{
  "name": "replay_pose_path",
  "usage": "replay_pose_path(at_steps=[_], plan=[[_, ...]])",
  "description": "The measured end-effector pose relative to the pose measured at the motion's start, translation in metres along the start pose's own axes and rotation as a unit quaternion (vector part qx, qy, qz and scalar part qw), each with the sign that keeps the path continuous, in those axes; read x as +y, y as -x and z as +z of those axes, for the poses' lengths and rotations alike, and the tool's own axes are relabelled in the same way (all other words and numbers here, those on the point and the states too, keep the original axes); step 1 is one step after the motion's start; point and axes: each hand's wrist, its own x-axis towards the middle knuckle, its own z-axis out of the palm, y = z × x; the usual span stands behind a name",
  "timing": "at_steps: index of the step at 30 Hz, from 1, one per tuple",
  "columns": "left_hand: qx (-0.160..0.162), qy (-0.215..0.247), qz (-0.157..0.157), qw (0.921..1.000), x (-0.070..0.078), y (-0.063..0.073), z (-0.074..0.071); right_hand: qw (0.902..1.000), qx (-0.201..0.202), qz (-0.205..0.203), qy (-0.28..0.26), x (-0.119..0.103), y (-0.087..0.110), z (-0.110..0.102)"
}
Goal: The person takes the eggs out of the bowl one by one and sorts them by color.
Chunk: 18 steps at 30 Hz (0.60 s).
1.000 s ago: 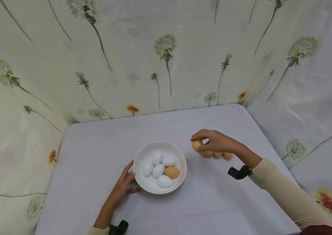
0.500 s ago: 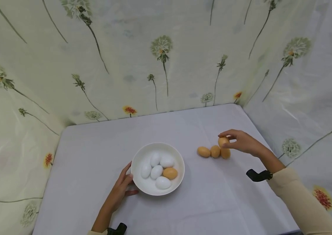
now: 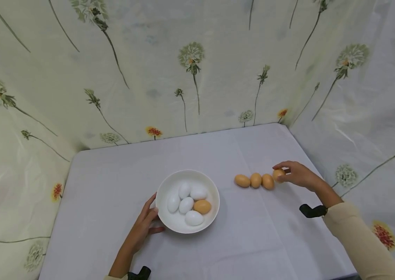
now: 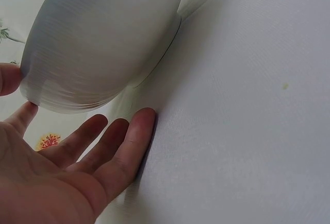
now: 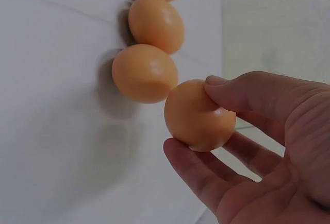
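Observation:
My right hand (image 3: 297,175) pinches a brown egg (image 5: 196,116) between thumb and fingertips, close to the right end of a row of brown eggs. That row has three: a left egg (image 3: 242,180), a middle egg (image 3: 256,180) and a right egg (image 3: 268,181). In the right wrist view, the held egg overlaps the nearest one (image 5: 144,73). My left hand (image 3: 141,229) touches the left side of a white bowl (image 4: 108,38), fingers spread, two fingertips at its rim. Several white eggs (image 3: 186,205) and one brown egg (image 3: 202,206) lie inside the bowl.
A white cloth (image 3: 141,159) covers the table. Walls of dandelion-printed sheeting (image 3: 225,85) stand behind it and on both sides. Each wrist carries a black camera mount, such as the right one (image 3: 313,211).
My right hand has let go of one brown egg at the left of the row and moved right to pinch another at the row's right end. The left hand stays at the bowl.

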Motion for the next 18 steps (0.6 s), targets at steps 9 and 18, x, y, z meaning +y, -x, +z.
replay_pose_path(at_steps=[9, 18], plan=[[0.001, -0.003, 0.002, 1.0000, 0.000, 0.002, 0.000, 0.9995, -0.022, 0.024, -0.007, 0.020, -0.010, 0.009], [0.001, 0.001, 0.000, 1.0000, 0.001, 0.001, 0.001, 0.9990, -0.026, 0.036, -0.008, 0.026, -0.013, 0.013]])
